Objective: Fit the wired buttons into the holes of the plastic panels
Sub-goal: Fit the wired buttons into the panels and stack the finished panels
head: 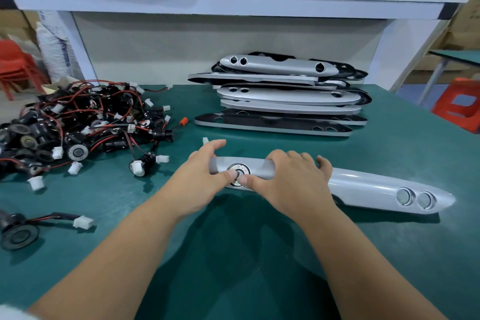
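Button heap (78, 125) left, panel stack (283, 96) behind held panel (363, 187)

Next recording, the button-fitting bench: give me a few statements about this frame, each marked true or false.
1. The left hand and right hand grip the panel, thumbs pressing a button near its left end. True.
2. The stack of panels lies left of the pile of wired buttons. False: it lies right of the pile, behind the hands.
3. The two holes at the held panel's right end are empty. False: both show grey button faces.
4. A loose wired button lies apart from the pile, at the near left of the table. True.
5. The holes in the stack's top panel are empty. True.
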Demonstrator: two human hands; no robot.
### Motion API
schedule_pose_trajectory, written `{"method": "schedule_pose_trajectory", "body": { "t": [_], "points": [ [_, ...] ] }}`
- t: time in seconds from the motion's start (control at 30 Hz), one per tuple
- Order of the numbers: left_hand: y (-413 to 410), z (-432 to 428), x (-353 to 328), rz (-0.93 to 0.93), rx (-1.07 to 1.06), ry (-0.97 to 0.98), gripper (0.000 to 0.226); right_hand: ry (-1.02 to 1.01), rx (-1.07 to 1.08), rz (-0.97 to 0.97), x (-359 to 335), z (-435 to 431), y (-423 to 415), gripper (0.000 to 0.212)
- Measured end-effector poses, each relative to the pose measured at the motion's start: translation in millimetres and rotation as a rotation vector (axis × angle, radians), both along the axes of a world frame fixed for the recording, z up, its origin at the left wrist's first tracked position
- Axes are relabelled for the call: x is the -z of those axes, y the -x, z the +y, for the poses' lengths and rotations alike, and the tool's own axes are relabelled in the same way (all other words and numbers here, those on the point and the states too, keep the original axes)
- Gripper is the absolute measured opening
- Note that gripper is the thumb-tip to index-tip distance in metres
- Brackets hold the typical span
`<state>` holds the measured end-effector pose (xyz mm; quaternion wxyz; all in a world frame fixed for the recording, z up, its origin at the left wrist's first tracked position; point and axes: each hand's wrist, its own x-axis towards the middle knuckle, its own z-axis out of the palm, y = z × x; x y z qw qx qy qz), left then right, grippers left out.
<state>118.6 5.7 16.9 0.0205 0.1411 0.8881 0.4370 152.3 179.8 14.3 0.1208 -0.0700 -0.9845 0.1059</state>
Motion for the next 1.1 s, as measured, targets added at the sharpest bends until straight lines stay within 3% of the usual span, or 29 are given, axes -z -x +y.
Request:
{"method": "schedule_pose_trajectory", "body": {
  "t": [0.1,0.23,0.37,0.63,0.87,0.97,1.1],
  "points": [
    [0,-1,1,-0.035,0.019,-0.05,0.056,-0.015,-0.016,-0.032,-1,2,-1,0.084],
    [-2,4,2,-0.136,0.008,-0.274,0.06,-0.054,-0.018,-0.023,-1,0,-2,0.093],
    [-1,7,2,-0.151,-0.017,-0.315,0.059,-0.077,-0.008,0.014,-1,-4,-6,0.092],
    [-3,10,-1,-0.118,-0.039,-0.276,0.065,-0.047,-0.055,0.006,2,-5,-6,0.077],
    [-4,7,-2,-0.122,-0.019,-0.281,0.066,-0.056,-0.049,0.081,7,-4,-9,0.085],
    [-2,6,3,-0.064,-0.042,-0.13,0.059,-0.076,-0.089,0.082,10,1,-11,0.09],
    [-1,4,3,0.027,-0.039,-0.003,0.065,-0.108,-0.129,0.047,15,23,-18,0.098]
  ]
}}
